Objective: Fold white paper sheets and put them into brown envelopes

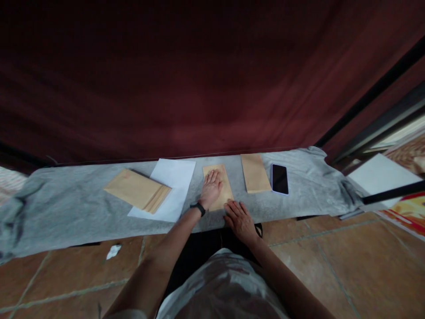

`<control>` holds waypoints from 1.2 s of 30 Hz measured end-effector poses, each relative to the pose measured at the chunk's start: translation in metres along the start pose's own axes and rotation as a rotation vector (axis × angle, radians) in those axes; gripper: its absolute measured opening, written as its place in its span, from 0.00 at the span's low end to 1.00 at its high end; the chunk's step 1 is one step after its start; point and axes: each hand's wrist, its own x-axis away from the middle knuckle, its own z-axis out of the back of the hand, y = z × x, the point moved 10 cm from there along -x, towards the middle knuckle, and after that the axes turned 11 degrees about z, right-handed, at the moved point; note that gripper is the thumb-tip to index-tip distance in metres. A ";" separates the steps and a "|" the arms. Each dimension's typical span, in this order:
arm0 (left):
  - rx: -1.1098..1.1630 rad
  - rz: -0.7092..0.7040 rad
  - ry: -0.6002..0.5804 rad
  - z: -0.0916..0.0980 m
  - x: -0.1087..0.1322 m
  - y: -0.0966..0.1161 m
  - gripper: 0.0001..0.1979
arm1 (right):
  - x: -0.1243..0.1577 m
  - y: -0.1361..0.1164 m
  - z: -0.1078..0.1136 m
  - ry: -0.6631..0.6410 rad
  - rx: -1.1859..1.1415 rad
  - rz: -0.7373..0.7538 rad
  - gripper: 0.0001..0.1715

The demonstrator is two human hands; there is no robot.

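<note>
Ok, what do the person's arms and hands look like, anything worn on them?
No sleeves or gloves show on either arm. The left hand has a black band at its wrist. The right hand wears nothing I can make out.

We are resting our left hand (211, 188) flat on the middle envelope (227, 186), which is lying on a long cloth (66, 208) spread across the floor tiles (332, 257); our right hand (239, 219) is lying just before it, at the envelope's near right corner. To our left, a stack of envelopes (136, 189) is sitting partly on a sheet of paper (175, 177), which is lying just beside the middle envelope. To our right, a single envelope (255, 173) is lying near, with a phone (280, 178) just beside it, farther right. A curtain (199, 88) is hanging behind the cloth. A paper scrap (113, 251) is lying on the tiles before the cloth, well to our left.
</note>
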 end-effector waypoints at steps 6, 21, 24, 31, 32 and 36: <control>-0.009 -0.086 -0.074 -0.012 -0.037 0.006 0.28 | -0.001 0.001 0.000 0.013 -0.019 -0.017 0.29; 0.032 -0.269 -0.192 -0.026 0.024 0.028 0.29 | -0.002 0.003 -0.001 -0.003 -0.047 -0.042 0.26; 0.047 -0.295 -0.216 -0.028 0.038 0.031 0.29 | -0.002 0.004 -0.003 -0.009 -0.054 -0.041 0.27; 0.071 -0.310 -0.252 -0.028 0.078 0.034 0.29 | 0.001 0.004 -0.001 0.024 -0.047 -0.024 0.28; 0.065 -0.318 -0.250 -0.028 0.084 0.034 0.30 | 0.001 0.003 0.000 0.025 -0.040 -0.014 0.28; 0.018 -0.343 -0.206 -0.021 0.109 0.031 0.33 | 0.001 0.002 0.001 0.002 -0.049 0.008 0.29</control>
